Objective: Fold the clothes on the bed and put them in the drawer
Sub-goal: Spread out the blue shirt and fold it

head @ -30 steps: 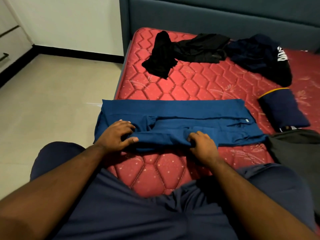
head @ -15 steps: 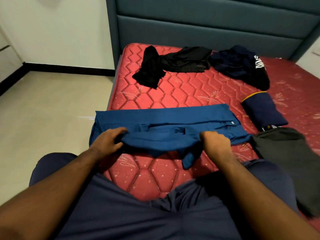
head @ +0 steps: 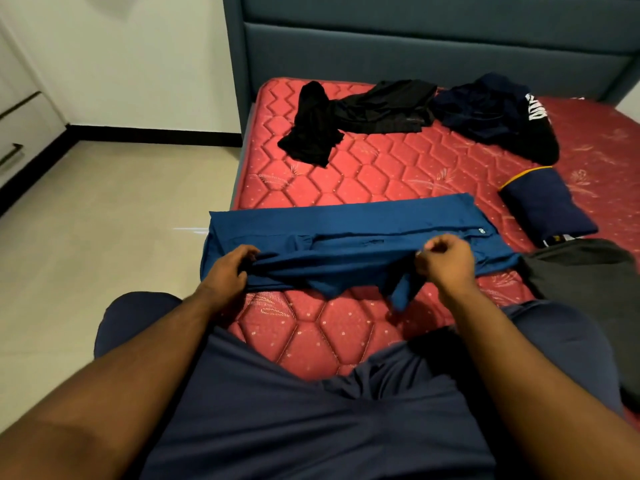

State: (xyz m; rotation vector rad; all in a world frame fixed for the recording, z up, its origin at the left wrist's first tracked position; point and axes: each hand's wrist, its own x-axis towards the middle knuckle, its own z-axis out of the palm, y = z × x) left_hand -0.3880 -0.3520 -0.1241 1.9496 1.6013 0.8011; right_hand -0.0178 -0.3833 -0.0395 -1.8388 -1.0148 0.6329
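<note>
A blue shirt (head: 346,226) lies partly folded across the near corner of the red mattress (head: 381,174). My left hand (head: 228,271) grips its near edge on the left, and my right hand (head: 446,259) pinches the same edge on the right. Between them the edge is lifted off the mattress, with a loose flap hanging below. Further back lie a crumpled black garment (head: 346,116) and a dark navy garment with white lettering (head: 495,112). A drawer front with a dark handle (head: 14,154) shows at the far left.
A folded navy piece with a yellow stripe (head: 543,206) and a dark grey garment (head: 595,282) lie at the right of the blue shirt. A teal headboard (head: 415,39) backs the bed. Beige tile floor (head: 104,220) spreads to the left. My legs in navy shorts fill the foreground.
Both hands have lifted the shirt's near edge off the mattress, and my right hand has slid further right along it. The camera has tilted up a little.
</note>
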